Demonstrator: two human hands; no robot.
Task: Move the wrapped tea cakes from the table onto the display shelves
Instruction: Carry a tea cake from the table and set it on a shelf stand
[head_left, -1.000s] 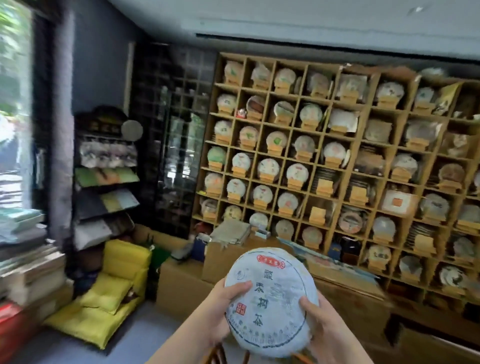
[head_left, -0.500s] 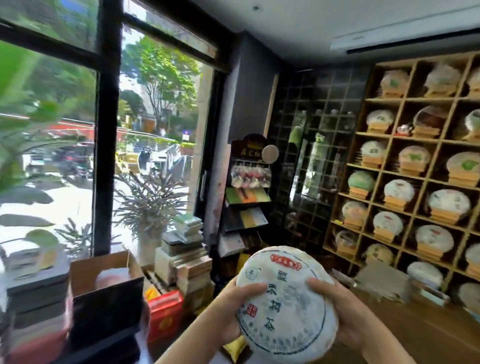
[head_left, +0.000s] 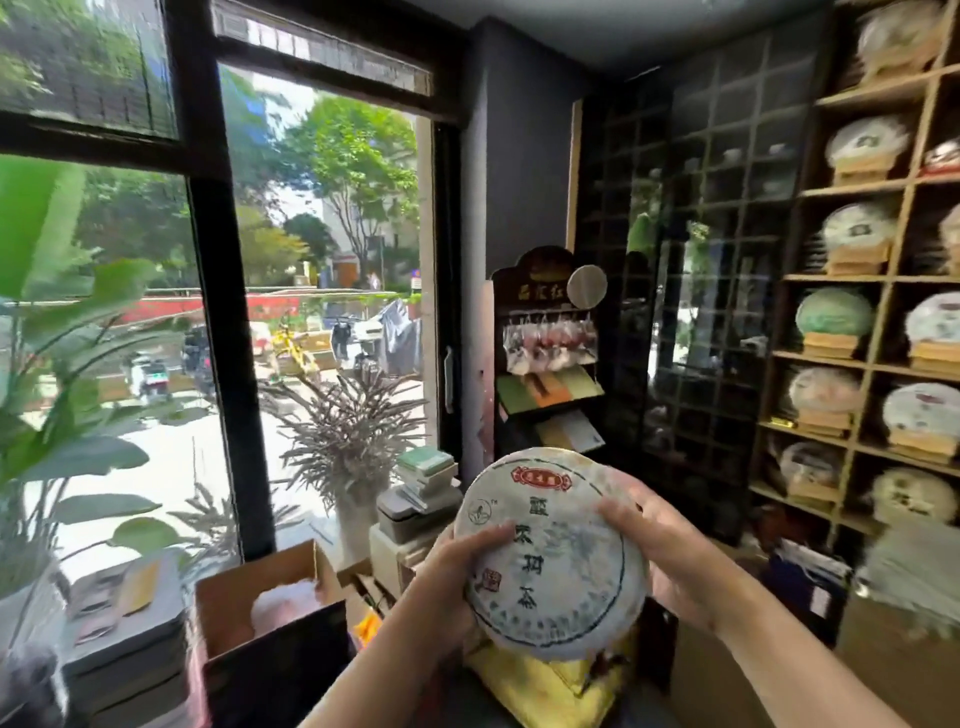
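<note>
Both hands, left hand (head_left: 457, 564) and right hand (head_left: 657, 551), grip one tea cake (head_left: 550, 553) by opposite edges; the shelves (head_left: 878, 280) stand off to the right.

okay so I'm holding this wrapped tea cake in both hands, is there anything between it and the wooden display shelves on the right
Nothing visible blocks it. Both hands, left hand and right hand, grip the wrapped tea cake in open air. The display shelves stand off to the right, and the visible compartments already hold cakes on stands. Low boxes sit below the shelves.
</note>
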